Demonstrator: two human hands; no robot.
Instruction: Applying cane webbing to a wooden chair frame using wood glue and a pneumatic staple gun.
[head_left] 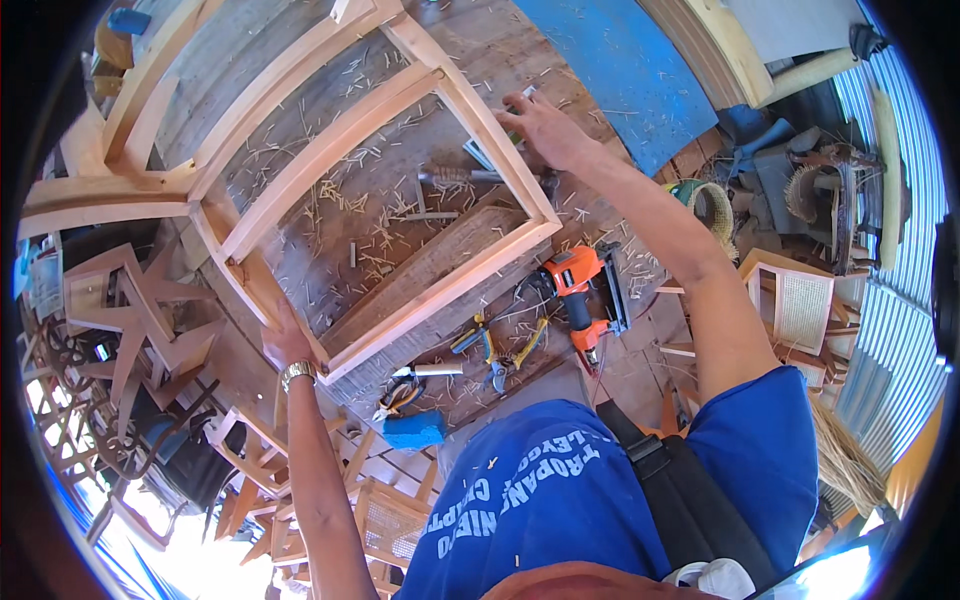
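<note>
My left hand (287, 343) is closed around the near left side of a pale wooden chair frame (440, 296), which lies on the workbench. A metal-banded watch is on that wrist. Beyond the frame's right rail, my right hand (545, 125) has its fingers curled over something small and whitish that I cannot make out. Beside it, a green-and-white piece (481, 152) is partly hidden by the rail. A hammer (450, 176) lies inside the frame. An orange-and-black staple gun (575, 285) rests outside the frame's near right corner.
Pliers (490, 350), more pliers (400, 392) and a blue block (414, 430) lie near the bench's front edge. Loose staples or slivers litter the worktop (350, 225). A blue sheet (630, 80) is at the far right. Wooden chair parts (140, 320) crowd the left.
</note>
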